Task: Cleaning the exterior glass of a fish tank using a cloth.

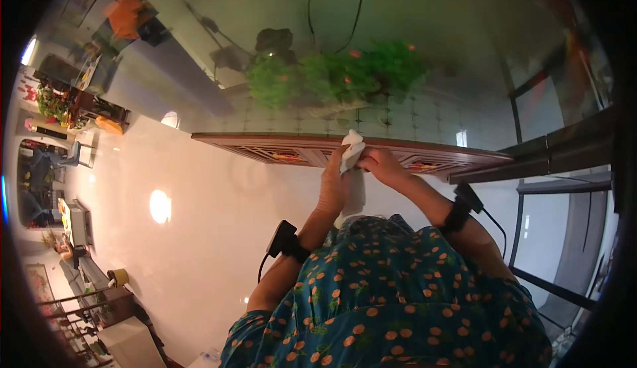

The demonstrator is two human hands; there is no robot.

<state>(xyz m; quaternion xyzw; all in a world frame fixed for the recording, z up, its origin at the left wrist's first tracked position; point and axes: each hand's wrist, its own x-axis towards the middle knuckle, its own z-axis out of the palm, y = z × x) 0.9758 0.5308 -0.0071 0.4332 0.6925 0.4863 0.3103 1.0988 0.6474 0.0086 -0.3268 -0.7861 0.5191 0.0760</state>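
A white cloth or tissue (352,153) is bunched between my two hands, its upper end close to the front edge of a wooden cabinet. My left hand (332,184) grips it from the left, thumb up. On the other side, the fingers of my right hand (384,166) pinch it. A paler strip (354,191) hangs below the hands; whether it is the same cloth I cannot tell. Directly ahead stands a large glass fish tank (448,104), with green artificial-looking plants (338,72) inside. Beneath it is the carved reddish-brown cabinet (239,148).
Orange fish (124,12) and dark rocks (273,39) show in the tank. Dark-framed glass panels (547,228) stand at the right. Glossy pale floor (199,248) stretches left, towards a blue chair (74,155), a yellow bin (118,277) and a seated person (69,253).
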